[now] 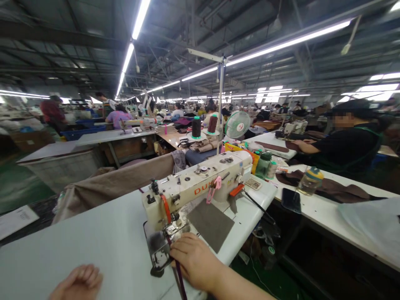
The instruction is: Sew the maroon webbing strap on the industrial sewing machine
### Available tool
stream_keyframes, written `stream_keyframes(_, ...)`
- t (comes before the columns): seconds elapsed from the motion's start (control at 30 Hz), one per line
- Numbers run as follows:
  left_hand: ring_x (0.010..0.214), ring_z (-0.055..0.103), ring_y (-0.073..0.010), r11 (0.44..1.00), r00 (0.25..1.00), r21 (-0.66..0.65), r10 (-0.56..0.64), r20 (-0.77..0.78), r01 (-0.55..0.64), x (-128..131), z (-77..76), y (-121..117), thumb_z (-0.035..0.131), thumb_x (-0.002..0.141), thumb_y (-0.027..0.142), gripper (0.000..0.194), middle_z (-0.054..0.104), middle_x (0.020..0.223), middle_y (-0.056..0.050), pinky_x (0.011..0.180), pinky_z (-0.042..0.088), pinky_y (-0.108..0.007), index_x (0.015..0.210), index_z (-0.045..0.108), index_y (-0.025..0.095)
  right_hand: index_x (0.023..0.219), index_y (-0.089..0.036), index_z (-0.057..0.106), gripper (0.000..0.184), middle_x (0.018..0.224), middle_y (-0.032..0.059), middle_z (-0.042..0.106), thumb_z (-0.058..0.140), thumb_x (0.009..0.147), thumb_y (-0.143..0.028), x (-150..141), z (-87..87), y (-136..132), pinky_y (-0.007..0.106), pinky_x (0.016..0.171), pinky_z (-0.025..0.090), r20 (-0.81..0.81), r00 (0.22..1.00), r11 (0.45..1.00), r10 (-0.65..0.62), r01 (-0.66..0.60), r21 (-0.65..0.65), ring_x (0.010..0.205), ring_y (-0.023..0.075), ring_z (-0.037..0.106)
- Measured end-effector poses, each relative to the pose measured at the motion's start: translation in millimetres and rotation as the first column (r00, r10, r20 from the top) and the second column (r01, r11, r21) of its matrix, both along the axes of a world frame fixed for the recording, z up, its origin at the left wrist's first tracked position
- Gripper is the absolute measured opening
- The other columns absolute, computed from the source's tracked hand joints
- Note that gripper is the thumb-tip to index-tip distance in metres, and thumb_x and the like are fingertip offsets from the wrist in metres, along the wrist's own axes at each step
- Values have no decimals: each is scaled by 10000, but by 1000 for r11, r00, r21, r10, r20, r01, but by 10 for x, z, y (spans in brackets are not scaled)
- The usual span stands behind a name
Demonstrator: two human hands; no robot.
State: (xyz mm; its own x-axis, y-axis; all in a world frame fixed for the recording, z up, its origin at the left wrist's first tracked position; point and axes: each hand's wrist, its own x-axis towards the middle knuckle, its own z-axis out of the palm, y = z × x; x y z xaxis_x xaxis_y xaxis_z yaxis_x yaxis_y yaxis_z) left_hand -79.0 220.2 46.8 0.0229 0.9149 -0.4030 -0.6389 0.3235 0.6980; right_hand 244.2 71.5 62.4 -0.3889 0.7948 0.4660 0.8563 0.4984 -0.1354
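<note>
A narrow dark purple fabric strip (178, 277) runs from the needle area of the white sewing machine (200, 179) toward the table's front edge. Beside the presser foot (175, 227), my right hand (196, 260) is closed on this strip; its thumb and some fingertips are hidden. My left hand (79, 281) hovers over the white table at the lower left, its fingers curled in and nothing visible in them. A dark grey-brown square of fabric (212, 223) lies under the machine's arm. Pink scissors or snips (214, 187) hang on the machine's front.
Brown cloth (115, 185) drapes along the table's far edge. Behind the machine are thread cones (196, 127) and a green fan (238, 124). On the right table lie a phone (291, 200) and a bottle (310, 181); a co-worker (346, 141) sits beyond.
</note>
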Motion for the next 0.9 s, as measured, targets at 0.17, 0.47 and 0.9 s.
stream_keyframes(0.17, 608, 458, -117, 999, 987, 29, 40, 158, -45, 85, 304, -288, 629, 768, 69, 139, 471, 717, 5, 525, 473, -217, 729, 535, 163, 1289, -209, 710, 260, 1264, 77, 778, 546, 1095, -263, -35, -1, 7, 407, 1223, 466, -91, 996, 1000, 5, -2, 31, 1216, 185, 697)
stream_keyframes(0.47, 630, 471, -119, 989, 982, 145, 5, 190, -33, 61, 213, -260, 682, 817, 114, 150, 507, 715, -16, 555, 478, -210, 693, 599, 140, 1303, -196, 713, 285, 1311, 106, 764, 505, 1113, -240, -20, 73, 28, 489, 1214, 506, -83, 995, 998, 56, -56, 9, 1229, 231, 711)
stream_keyframes(0.9, 625, 484, -121, 985, 978, 167, 3, 207, -38, 87, 201, -250, 738, 787, 130, 163, 513, 718, -9, 544, 490, -220, 692, 605, 139, 1309, -190, 714, 285, 1303, 98, 770, 541, 1083, -206, -13, 49, 42, 491, 1151, 562, -45, 998, 997, 48, -45, 71, 1209, 239, 723)
